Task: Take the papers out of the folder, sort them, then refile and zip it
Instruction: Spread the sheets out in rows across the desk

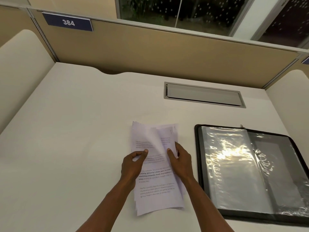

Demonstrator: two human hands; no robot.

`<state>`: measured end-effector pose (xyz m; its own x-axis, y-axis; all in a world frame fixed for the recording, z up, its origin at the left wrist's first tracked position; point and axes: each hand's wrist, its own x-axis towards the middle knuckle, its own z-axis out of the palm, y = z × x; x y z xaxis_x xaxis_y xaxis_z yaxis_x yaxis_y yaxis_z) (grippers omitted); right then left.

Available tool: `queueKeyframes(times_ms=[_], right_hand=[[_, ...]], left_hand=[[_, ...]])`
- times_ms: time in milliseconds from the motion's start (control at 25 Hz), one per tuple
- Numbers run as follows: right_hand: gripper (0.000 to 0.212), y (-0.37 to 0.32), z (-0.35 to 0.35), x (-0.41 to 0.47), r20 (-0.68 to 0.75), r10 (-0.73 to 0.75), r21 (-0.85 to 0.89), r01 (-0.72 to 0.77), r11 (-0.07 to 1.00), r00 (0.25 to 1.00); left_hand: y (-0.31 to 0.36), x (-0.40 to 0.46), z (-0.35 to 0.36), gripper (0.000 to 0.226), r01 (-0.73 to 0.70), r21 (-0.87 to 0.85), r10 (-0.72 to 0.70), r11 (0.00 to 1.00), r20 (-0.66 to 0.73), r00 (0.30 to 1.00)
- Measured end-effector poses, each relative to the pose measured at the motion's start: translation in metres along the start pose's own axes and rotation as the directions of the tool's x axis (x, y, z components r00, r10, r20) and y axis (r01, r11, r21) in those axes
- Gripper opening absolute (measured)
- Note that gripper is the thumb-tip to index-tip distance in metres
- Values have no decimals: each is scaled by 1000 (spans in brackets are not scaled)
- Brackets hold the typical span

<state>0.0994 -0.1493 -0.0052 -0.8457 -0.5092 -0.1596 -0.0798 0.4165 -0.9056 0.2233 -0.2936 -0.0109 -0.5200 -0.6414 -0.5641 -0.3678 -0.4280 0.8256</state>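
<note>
A stack of printed white papers lies on the white desk, slightly fanned, with the top sheet curling up and blurred near its far end. My left hand pinches the left part of the sheets between thumb and fingers. My right hand grips the right edge, thumb on top of the page. To the right lies the open black zip folder, its clear plastic sleeves shining under the light; no paper shows inside them.
A grey cable-tray flap is set into the desk behind the papers. A beige partition with a blue "384" sign closes the back. Padded side panels stand at left and right.
</note>
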Motion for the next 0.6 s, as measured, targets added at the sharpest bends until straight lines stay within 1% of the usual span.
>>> queueKeyframes(times_ms=[80,120,160,200,240,320,360,400,440,480,520,560,600], right_hand=[[60,-12,7,-7,120,-109,-82,119,989,987],[68,-17,13,-12,172,-145,-138,169,976,974],[72,-19,20,-17,215,-178,-185,219,958,960],[72,-20,28,-22,251,-195,-207,250,946,948],[69,-19,34,-25,279,-196,-201,257,945,940],[57,-16,40,-27,292,-185,-125,229,965,938],[51,-14,40,-25,250,-189,-70,212,975,950],[48,-12,37,-21,162,-180,-28,187,982,970],[47,-9,33,-16,34,-144,-37,145,989,989],[49,-4,27,-9,-101,-81,-117,69,991,992],[54,1,20,-2,-201,5,-246,-55,968,980],[61,7,13,4,-239,91,-393,-182,901,967],[67,14,7,8,-237,150,-520,-255,815,960]], left_hand=[[1,1,-1,44,4,31,-5,999,39,999],[0,2,0,55,3,55,-6,998,56,998],[-1,3,0,66,-3,71,-2,997,68,998],[-1,2,0,73,-15,70,10,997,72,997],[-1,2,1,73,-22,57,19,998,65,998],[-2,2,0,62,-32,67,30,997,23,999],[-3,3,-1,54,-35,100,35,994,-1,999],[-3,4,-2,48,-30,121,33,992,-21,999],[-5,6,-3,45,-24,129,28,991,-31,999],[-7,6,-4,44,-13,117,17,993,-34,999],[-9,7,-4,45,-7,110,11,994,-35,999],[-10,7,-5,47,-10,107,14,994,-38,999],[-10,6,-4,49,-23,115,28,993,-45,999]])
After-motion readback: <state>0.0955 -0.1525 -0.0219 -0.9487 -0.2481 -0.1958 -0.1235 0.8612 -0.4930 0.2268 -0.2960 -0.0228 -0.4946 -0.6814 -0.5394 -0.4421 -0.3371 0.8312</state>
